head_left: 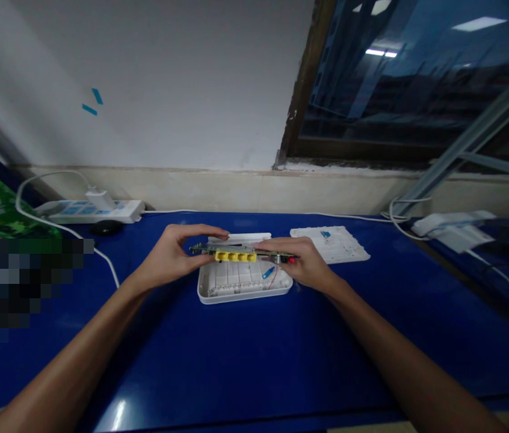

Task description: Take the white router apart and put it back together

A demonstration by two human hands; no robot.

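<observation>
Forearms [69,361] converge, left hand [168,258] and right hand [304,263] pinching a circuit board [235,256].

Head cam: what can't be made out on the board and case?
Circuit board: seen nearly edge-on, ends covered by the left hand and right hand.
Board components: too small to identify.
White plastic case: far part hidden behind the board and hands.
Blue part in the case: too small to identify.

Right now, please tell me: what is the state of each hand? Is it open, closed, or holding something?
Left hand: closed, holding the left end of a green circuit board.
Right hand: closed, holding the right end of the same board.
</observation>
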